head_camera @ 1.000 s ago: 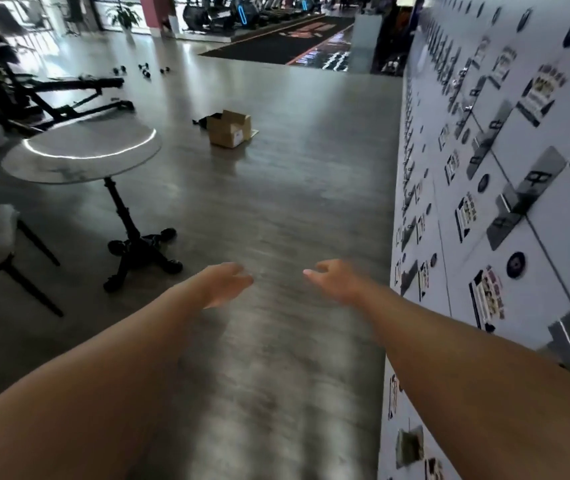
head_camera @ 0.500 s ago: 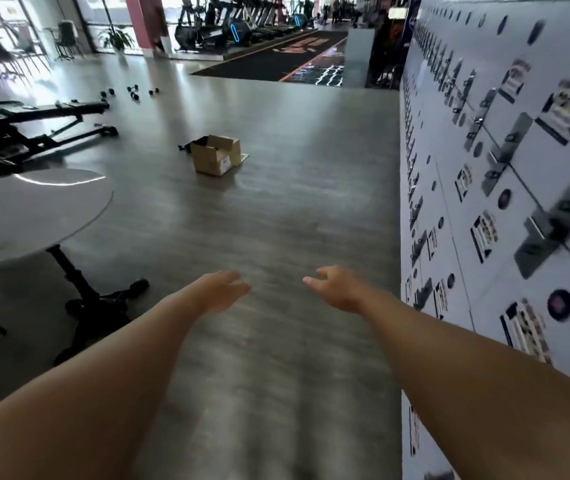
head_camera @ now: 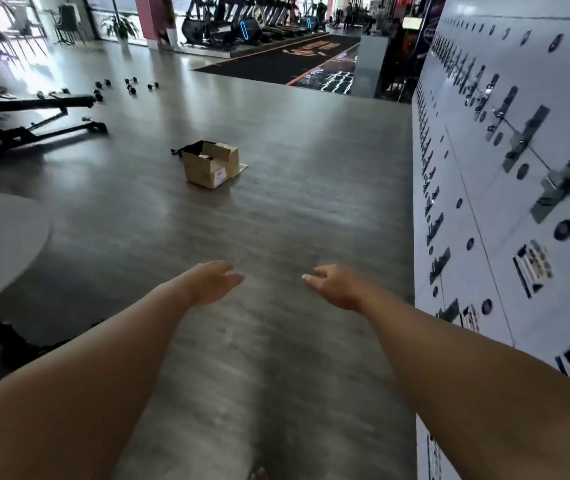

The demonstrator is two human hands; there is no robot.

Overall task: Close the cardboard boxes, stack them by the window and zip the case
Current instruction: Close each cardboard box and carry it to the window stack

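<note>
With the open box [head_camera: 211,164] on the floor well ahead, both the left hand [head_camera: 211,283] and right hand [head_camera: 336,286] hold nothing, fingers loosely extended; best approach squarely, then fold its flaps flat.

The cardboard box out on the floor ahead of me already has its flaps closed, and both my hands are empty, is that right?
Not quite. The cardboard box on the floor has its flaps open, standing up around a dark inside, as the head view shows. The rest holds: the left hand and right hand are both empty, reaching forward.
</note>
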